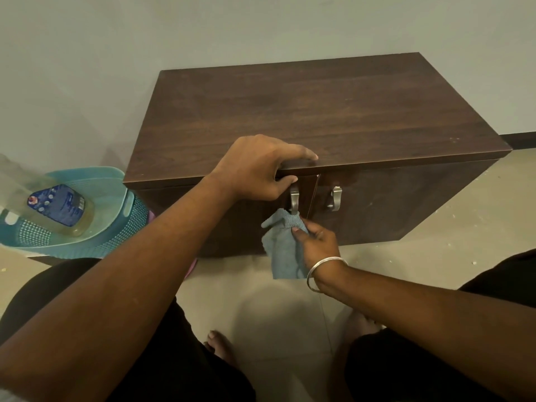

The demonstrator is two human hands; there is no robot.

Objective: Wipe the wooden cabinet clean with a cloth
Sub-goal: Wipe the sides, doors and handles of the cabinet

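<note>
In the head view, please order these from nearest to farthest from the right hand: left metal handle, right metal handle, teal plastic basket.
From the right hand, holding the blue cloth:
1. Left metal handle, just above.
2. Right metal handle, up and right.
3. Teal plastic basket, far left.

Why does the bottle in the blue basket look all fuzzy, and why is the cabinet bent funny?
In the head view, the bottle in the blue basket sits at the frame's left edge, where the wide lens smears and stretches things; the same lens makes the wooden cabinet look slanted. The light is dim and warm, with a soft shadow on the floor. The cloth looks sharp.
</note>
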